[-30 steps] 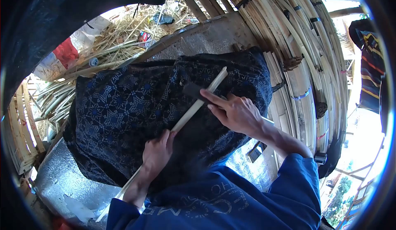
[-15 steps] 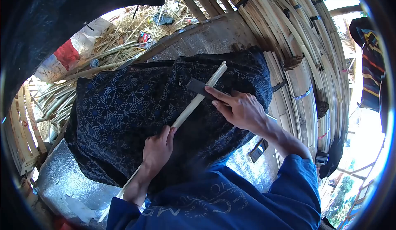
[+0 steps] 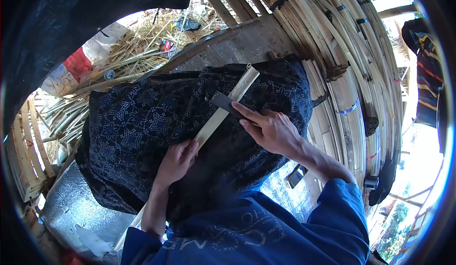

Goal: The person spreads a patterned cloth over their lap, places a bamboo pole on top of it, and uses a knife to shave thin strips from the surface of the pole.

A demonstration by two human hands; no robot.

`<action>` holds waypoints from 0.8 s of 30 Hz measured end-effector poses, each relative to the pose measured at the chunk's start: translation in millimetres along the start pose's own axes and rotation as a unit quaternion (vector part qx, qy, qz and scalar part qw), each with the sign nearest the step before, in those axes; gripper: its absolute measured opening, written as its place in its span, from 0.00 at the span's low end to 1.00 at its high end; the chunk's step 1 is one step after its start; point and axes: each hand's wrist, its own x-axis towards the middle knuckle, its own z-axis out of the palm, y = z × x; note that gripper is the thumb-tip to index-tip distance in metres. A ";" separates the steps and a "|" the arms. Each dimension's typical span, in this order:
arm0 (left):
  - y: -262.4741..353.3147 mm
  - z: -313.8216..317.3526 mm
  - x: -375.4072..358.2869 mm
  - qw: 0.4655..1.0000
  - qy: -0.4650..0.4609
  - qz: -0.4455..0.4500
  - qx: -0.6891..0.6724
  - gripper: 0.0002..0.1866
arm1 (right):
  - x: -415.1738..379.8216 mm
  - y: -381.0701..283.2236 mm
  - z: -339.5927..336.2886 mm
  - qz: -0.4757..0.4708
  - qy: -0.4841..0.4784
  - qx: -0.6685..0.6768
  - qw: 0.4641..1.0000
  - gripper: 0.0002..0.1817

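Over dark blue-patterned cloth (image 3: 137,127), a pale bamboo strip (image 3: 213,123) has been turned, its broader face now presented beneath a grey rectangular blade (image 3: 222,101) pinched by thumb and forefinger of the right hand (image 3: 276,131), with the strip clasped below the blade by curled fingers of the left hand (image 3: 175,163).

1 wide head-worn camera looks forward and steeply down, from close above the blue shirt (image 3: 285,229), toward the pale strip (image 3: 213,124).
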 end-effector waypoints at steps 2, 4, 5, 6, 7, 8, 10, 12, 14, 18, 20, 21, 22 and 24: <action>6.1 -2.7 -1.4 0.999 -0.018 -0.021 -0.042 0.22 | 1.6 3.5 -1.8 -0.025 0.015 0.025 0.999 0.25; 9.0 -5.1 -4.2 0.995 -0.042 -0.045 -0.083 0.23 | 3.7 9.8 -8.3 0.046 -0.004 -0.005 0.999 0.25; 8.8 -6.4 -4.9 0.992 -0.053 -0.059 -0.100 0.23 | 6.9 17.7 -11.0 0.047 -0.005 -0.004 0.999 0.25; 9.0 -7.1 -5.6 0.988 -0.065 -0.073 -0.118 0.22 | 11.5 27.6 -13.6 0.053 0.042 -0.009 0.998 0.25; 10.3 -8.1 -5.8 0.988 -0.067 -0.073 -0.119 0.22 | 13.8 33.7 -14.6 0.057 0.090 -0.016 0.994 0.25; 12.3 -9.1 -5.5 0.982 -0.079 -0.084 -0.149 0.22 | 13.7 33.6 -13.1 0.035 0.110 -0.035 0.993 0.24; 13.0 -10.4 -2.7 0.975 -0.092 -0.092 -0.180 0.21 | 5.5 15.3 -4.9 0.013 0.066 -0.026 0.997 0.25; 9.6 -12.2 -0.3 0.957 -0.116 -0.122 -0.237 0.20 | 6.2 11.2 -4.9 -0.013 0.024 -0.014 1.000 0.25; 10.1 -15.3 1.8 0.953 -0.118 -0.136 -0.243 0.20 | 9.8 13.0 -5.9 -0.005 0.000 -0.005 1.000 0.26; 2.9 -16.9 1.6 0.944 -0.140 -0.139 -0.263 0.20 | 28.9 33.5 -13.4 0.009 0.095 -0.043 0.994 0.24; 1.8 -18.8 0.9 0.942 -0.138 -0.149 -0.268 0.20 | 31.7 28.5 -23.8 0.050 0.092 -0.041 0.994 0.23; 1.9 -18.6 1.8 0.939 -0.133 -0.156 -0.277 0.21 | 30.6 23.7 -18.8 0.046 0.093 -0.044 0.994 0.23; 2.1 -17.9 3.6 0.939 -0.129 -0.152 -0.281 0.21 | 24.0 18.0 -8.2 0.004 0.056 -0.023 0.998 0.23; 2.2 -16.3 4.8 0.947 -0.141 -0.142 -0.252 0.22 | 12.5 -6.8 -5.0 -0.030 -0.051 0.004 0.998 0.22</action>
